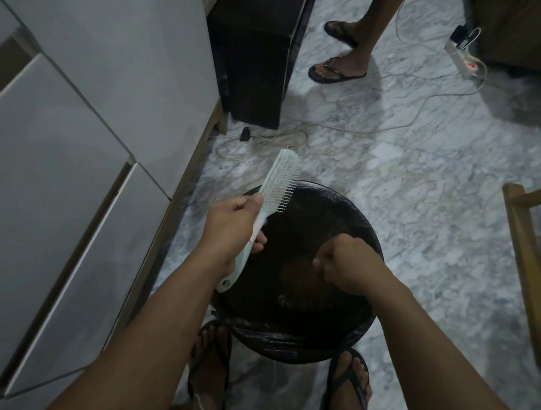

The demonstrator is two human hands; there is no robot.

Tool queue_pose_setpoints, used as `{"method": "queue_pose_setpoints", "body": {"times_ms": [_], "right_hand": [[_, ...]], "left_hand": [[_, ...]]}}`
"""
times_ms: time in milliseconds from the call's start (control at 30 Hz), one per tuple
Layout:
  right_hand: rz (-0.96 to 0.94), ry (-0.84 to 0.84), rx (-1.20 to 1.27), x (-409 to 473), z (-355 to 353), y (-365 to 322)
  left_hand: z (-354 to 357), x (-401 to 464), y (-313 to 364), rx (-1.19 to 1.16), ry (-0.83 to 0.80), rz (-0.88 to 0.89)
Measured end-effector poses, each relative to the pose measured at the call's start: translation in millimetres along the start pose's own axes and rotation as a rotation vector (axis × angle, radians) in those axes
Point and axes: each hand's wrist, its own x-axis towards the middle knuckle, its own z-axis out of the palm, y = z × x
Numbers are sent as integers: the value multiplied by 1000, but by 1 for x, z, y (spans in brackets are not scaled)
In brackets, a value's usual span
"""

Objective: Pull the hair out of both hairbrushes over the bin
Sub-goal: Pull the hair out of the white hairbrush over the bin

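Head view, looking down. Nearest: the person's two feet (349, 385) in dark flip-flops are standing on the marble floor (419, 186), one each side of the near edge of the bin (291, 336). Bin is round, lined with a black bag, mouth open; contents too dark to make out.

Right hand (342, 263) is hanging over the bin's mouth, right of centre, fingers curled tight into a closed grip. Whether a tuft of hair is pinched in it cannot be told.

Left hand (231, 224) is sitting over the bin's left rim, its grip clamped round the handle of a pale mint hairbrush (278, 180). Brush is tilting up and away, head past the bin's far-left rim, bristles facing right. Handle end is poking out below the hand, over the bin. Only one brush is showing.

Left of the bin: white cabinet fronts (78, 165) are running along the floor. Right of the bin: a wooden chair frame (521, 246) at the frame edge.

Beyond the bin: loose white cables (297, 134), a dark box-like unit (256, 64). Farthest: a second person's feet in sandals (337, 69), and a power strip (464, 63) with a red light glowing.
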Motion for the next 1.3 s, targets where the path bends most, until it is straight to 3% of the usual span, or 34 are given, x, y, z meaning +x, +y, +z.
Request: {"method": "queue_pose_setpoints", "body": {"times_ms": [200, 400, 500, 667, 967, 1167, 1300], "right_hand": [[-99, 350, 638, 2, -6, -16], [-56, 288, 1015, -2, -7, -23], [-21, 300, 1034, 0, -8, -22], [83, 540, 1064, 7, -13, -15], [198, 516, 1081, 8, -14, -11], [174, 636, 1090, 12, -11, -2], [135, 611, 1048, 19, -5, 0]], "left_hand": [[3, -5, -2, 70, -142, -9], [3, -7, -6, 149, -244, 5], [1, -6, -5, 162, -224, 10], [-2, -7, -6, 263, -183, 92], [0, -10, -4, 518, -229, 300], [-3, -7, -7, 522, -222, 281], [-4, -5, -11, 515, -251, 236]]}}
